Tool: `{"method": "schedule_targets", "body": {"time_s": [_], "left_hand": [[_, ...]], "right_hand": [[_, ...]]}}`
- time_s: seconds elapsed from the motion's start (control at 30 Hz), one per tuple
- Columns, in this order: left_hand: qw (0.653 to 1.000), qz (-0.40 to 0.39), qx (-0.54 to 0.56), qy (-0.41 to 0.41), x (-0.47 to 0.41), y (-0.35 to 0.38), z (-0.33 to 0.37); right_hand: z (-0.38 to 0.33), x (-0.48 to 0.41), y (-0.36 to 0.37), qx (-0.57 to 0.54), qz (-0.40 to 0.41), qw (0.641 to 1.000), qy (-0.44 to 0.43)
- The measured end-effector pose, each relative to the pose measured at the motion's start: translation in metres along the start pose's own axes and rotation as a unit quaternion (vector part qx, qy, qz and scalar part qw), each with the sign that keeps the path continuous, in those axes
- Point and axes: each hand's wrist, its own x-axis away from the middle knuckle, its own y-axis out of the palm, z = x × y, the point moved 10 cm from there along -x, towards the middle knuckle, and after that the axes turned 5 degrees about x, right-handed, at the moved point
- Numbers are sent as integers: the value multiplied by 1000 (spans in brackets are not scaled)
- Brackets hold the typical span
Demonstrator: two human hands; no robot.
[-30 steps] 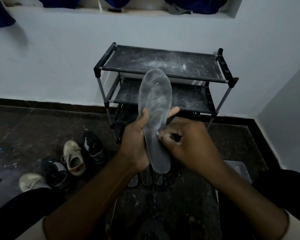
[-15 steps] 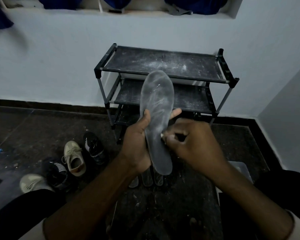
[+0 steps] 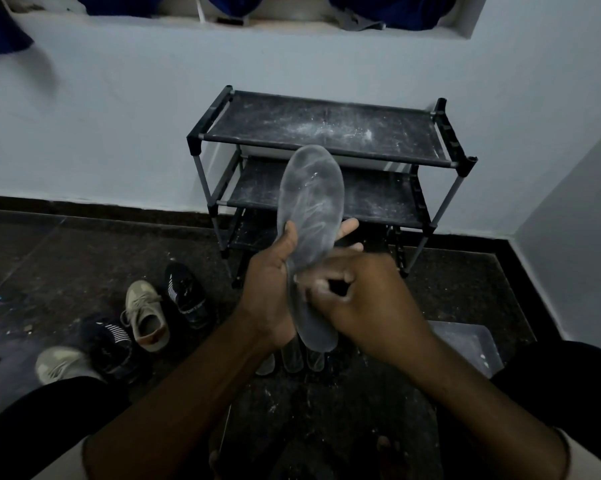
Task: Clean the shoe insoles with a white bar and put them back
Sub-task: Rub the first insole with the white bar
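My left hand [image 3: 269,289] grips a grey insole [image 3: 311,209] by its middle, thumb on the near face and fingers behind, toe end pointing up. White smears cover the insole. My right hand [image 3: 365,299] has its fingers curled and pressed against the insole's lower half; a small white bar [image 3: 301,279] shows only as a pale tip at the fingertips. Three more insoles [image 3: 292,360] lie on the dark floor below, mostly hidden by my hands. Two black shoes [image 3: 186,296] and two beige shoes [image 3: 146,315] sit on the floor at the left.
A black three-tier shoe rack [image 3: 327,133] dusted with white powder stands against the wall ahead. A clear plastic box [image 3: 465,344] lies on the floor at the right. Blue cloth hangs from a ledge above. My knees frame the bottom corners.
My right hand has slid a little along the insole's lower half while rubbing. The left hand keeps the same grip and the insole stays upright.
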Motion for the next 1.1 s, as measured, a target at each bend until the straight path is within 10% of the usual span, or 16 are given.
{"method": "schedule_targets", "body": {"time_s": [0.57, 1.1], "left_hand": [[1000, -16, -4, 3, 5, 13, -5], [999, 29, 29, 10, 3, 3, 2]], "right_hand": [[15, -3, -19, 4, 77, 995, 55], [3, 3, 5, -126, -32, 991, 41]]}}
